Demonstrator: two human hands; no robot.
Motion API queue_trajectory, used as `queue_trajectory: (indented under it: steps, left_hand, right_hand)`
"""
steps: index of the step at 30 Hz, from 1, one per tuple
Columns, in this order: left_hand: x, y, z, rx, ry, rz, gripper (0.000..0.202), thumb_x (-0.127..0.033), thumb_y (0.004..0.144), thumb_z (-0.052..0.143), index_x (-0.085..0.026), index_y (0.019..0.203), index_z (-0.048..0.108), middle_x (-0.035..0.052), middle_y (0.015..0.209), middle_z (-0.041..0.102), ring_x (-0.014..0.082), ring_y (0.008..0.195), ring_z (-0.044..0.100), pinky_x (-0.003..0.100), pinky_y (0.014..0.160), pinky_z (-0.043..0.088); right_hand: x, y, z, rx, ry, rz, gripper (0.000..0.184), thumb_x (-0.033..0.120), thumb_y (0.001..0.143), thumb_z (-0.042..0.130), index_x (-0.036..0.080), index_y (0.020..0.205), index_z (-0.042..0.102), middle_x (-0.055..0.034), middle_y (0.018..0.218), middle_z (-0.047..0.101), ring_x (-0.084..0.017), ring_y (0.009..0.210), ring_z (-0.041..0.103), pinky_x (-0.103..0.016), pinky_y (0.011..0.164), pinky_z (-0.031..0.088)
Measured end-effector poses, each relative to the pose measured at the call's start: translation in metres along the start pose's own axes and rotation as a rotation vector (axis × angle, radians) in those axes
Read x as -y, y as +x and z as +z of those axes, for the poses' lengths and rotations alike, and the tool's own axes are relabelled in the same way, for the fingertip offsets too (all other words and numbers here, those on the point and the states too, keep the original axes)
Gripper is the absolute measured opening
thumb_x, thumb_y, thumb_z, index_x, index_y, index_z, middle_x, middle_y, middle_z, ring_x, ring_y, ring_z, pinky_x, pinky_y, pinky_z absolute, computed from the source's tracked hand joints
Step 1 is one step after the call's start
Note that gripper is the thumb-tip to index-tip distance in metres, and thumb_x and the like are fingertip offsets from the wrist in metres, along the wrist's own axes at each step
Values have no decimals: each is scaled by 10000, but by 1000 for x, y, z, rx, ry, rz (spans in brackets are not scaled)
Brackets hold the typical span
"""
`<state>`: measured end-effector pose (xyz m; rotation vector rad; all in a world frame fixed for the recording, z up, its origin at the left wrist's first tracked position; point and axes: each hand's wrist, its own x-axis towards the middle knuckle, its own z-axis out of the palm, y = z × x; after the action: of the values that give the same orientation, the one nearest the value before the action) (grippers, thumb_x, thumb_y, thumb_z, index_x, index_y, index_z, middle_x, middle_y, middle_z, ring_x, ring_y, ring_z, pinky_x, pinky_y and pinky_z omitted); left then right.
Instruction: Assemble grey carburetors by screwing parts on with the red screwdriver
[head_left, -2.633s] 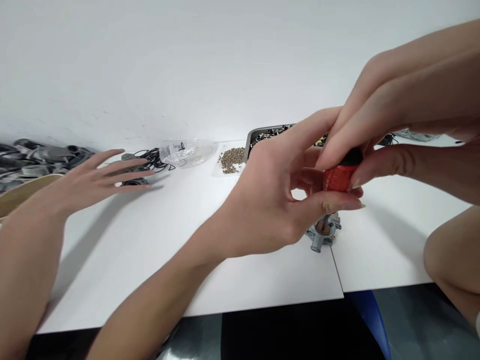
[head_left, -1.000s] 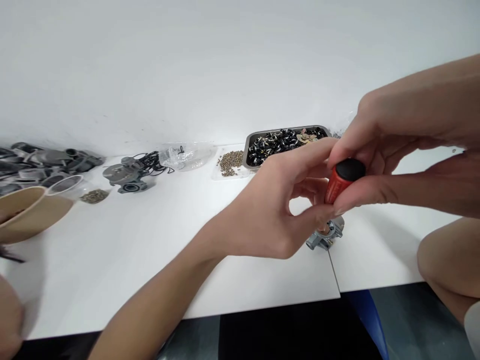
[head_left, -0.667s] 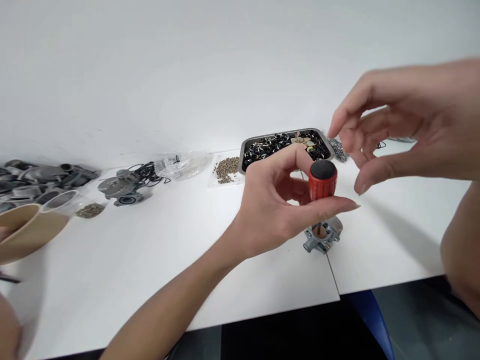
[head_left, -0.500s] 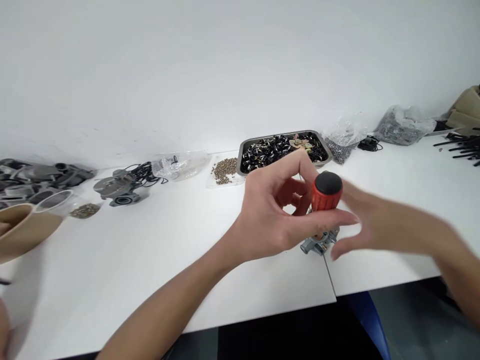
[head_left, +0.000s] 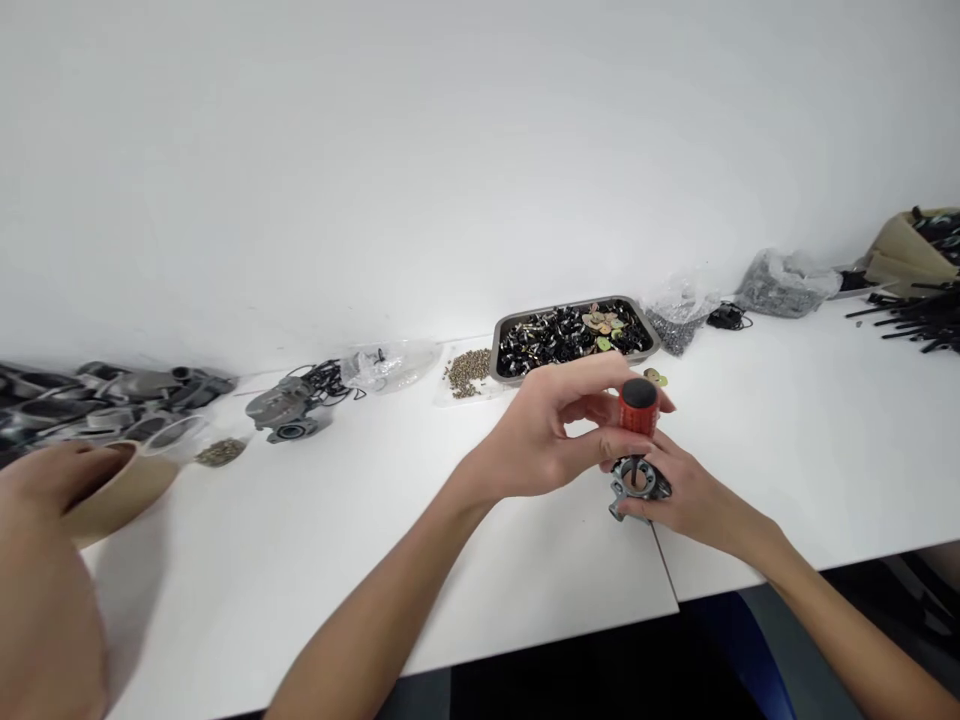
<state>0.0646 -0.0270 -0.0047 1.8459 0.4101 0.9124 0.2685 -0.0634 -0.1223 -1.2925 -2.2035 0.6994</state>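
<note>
My left hand (head_left: pixel 547 430) is closed round the red handle of a screwdriver (head_left: pixel 639 412), which stands upright with its black cap on top. The shaft points down into the round bore of a small grey metal carburetor body (head_left: pixel 622 490) on the table. Gripping that body from the right is my right hand (head_left: pixel 694 500), its thumb along the near side and its fingers partly hidden behind. Just beyond my hands, a few greenish discs (head_left: pixel 654 377) lie beside a metal tray (head_left: pixel 496 352) of small black parts and discs.
On the left, another person's hand (head_left: pixel 45 490) reaches into a beige container (head_left: pixel 142 490). Grey metal castings (head_left: pixel 97 400), another carburetor (head_left: pixel 281 410) and a pile of small brass-coloured parts (head_left: pixel 469 372) stand along the wall. Plastic bags (head_left: pixel 787 283) and black rods (head_left: pixel 919 318) are at the right.
My right hand has come down from beside the screwdriver and taken hold of the carburetor body. The screwdriver stays in my left hand. The other person's hand has moved into the container.
</note>
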Motion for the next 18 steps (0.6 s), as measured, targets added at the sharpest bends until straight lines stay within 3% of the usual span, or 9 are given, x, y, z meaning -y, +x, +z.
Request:
queue_trajectory:
  steps: [2,4,6,8,11,13,18]
  left_hand:
    - [6,-4,-9,-123,-72,-14,162,-183,741,733,-122,888,701,87,835,676,161,661,645,265,493,531]
    - [20,-13,-24,-428,-129,11,184,-225,742,729,-119,886,687,75,821,688,139,556,620,295,531,536]
    - [41,-26,-40,-646,-149,1,245,-260,741,734,-116,928,669,42,709,674,137,536,615,312,615,543]
    - [68,-43,-53,-773,-209,-69,300,-293,681,781,-100,874,655,56,723,683,144,527,616,303,600,526]
    - [108,-64,-60,-874,-360,-265,394,-310,592,839,-81,854,654,71,738,683,158,542,620,305,595,518]
    - [127,-73,-59,-892,-381,-297,406,-336,580,843,-61,805,647,82,708,668,162,508,599,320,553,505]
    - [144,-83,-54,-960,-409,-289,400,-344,541,849,-60,719,630,72,668,642,135,471,556,312,504,482]
  right_hand:
    - [5,-3,2,-88,-70,-19,428,407,835,631,253,1223,535,-85,1391,433,-273,1289,443,-458,1047,449]
    - [11,-5,4,-195,-177,-23,411,387,814,651,238,1185,554,-106,1342,471,-308,1263,436,-516,1032,427]
    - [17,-8,3,-266,-264,-30,330,362,810,649,213,1098,586,-119,1205,541,-304,1127,500,-524,958,454]
    - [23,-9,2,-275,-289,-38,227,308,832,619,193,1026,596,-108,1071,577,-258,982,547,-464,879,496]
    - [30,-7,2,-193,-275,-4,177,204,808,641,180,976,591,-90,1007,586,-202,851,581,-342,732,533]
    - [35,-6,0,-126,-281,18,157,152,785,656,183,925,594,-82,981,586,-174,760,578,-302,649,520]
    - [44,-14,-19,-64,-302,47,139,58,803,513,163,875,569,-72,961,562,-148,734,559,-285,647,485]
